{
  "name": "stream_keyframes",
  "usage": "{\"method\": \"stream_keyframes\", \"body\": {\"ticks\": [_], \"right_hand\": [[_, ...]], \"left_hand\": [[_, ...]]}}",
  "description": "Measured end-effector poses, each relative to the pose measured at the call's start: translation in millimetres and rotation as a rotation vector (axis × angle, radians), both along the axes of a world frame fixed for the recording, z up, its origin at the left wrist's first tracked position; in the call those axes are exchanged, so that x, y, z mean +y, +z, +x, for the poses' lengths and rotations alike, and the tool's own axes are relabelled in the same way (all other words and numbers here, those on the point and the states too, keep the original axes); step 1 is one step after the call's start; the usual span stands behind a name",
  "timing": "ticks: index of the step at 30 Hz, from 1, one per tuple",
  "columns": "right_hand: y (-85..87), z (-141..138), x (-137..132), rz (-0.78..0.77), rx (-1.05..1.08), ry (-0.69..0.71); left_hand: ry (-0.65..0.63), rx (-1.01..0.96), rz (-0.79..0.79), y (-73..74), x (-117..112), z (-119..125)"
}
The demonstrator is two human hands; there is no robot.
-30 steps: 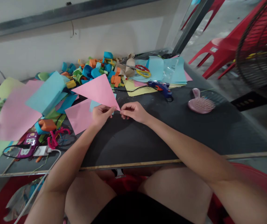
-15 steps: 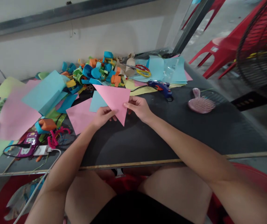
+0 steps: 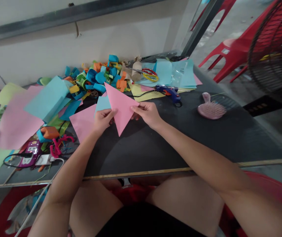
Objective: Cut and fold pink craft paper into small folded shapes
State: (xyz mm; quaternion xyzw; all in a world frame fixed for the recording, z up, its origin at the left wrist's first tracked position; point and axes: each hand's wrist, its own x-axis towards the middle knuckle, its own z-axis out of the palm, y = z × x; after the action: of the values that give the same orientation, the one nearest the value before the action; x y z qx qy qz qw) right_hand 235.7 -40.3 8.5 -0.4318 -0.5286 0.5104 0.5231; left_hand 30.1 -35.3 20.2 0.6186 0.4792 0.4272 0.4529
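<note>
A pink paper triangle (image 3: 121,107) is held above the black table (image 3: 155,144) between both hands, one corner pointing down towards me. My left hand (image 3: 102,120) pinches its left edge with fingers closed. My right hand (image 3: 148,114) grips its right corner, fingers closed on the paper. Under the triangle lie a pink sheet (image 3: 84,122) and a light blue sheet (image 3: 103,103).
A heap of folded coloured paper pieces (image 3: 99,77) lies at the back. Large pink and blue sheets (image 3: 30,108) cover the left. A blue glue gun (image 3: 170,92), scissors (image 3: 148,74), a pink hairbrush (image 3: 211,108) and a purple device with cables (image 3: 30,154) are around. Red chairs (image 3: 232,49) stand beyond the table.
The pink triangle has been turned in my hands: its long point, which faced right, now points down towards me. Both hands shifted their grip along its edges.
</note>
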Motion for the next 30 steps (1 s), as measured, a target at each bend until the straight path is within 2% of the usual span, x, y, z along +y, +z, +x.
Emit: {"method": "stream_keyframes", "body": {"ticks": [3, 7, 12, 18, 23, 27, 30], "right_hand": [[-0.5, -0.2, -0.3, 0.007, 0.008, 0.018], [-0.4, 1.8, 0.3, -0.001, -0.002, 0.078], [-1.4, 4.8, 1.7, -0.088, -0.003, 0.172], [-0.8, 7.8, 2.2, -0.101, -0.033, 0.278], [-2.7, 10.2, 2.1, -0.04, -0.028, 0.308], [-5.0, 11.8, 2.6, -0.016, -0.035, 0.343], [-4.8, 11.9, 3.5, -0.013, -0.033, 0.291]], "left_hand": [[0.017, 0.002, 0.016, 1.7, 0.6, -1.4], [-0.041, -0.007, -0.043, 1.2, 0.0, -3.2], [-0.046, -0.177, -0.138, -1.2, 0.6, -3.6], [-0.097, -0.338, -0.313, -10.8, 7.6, -6.9], [-0.086, -0.433, -0.26, -15.6, 12.0, -10.0], [-0.12, -0.406, -0.193, -17.5, 14.1, -14.0], [-0.132, -0.373, -0.169, -19.2, 14.2, -14.9]]}}
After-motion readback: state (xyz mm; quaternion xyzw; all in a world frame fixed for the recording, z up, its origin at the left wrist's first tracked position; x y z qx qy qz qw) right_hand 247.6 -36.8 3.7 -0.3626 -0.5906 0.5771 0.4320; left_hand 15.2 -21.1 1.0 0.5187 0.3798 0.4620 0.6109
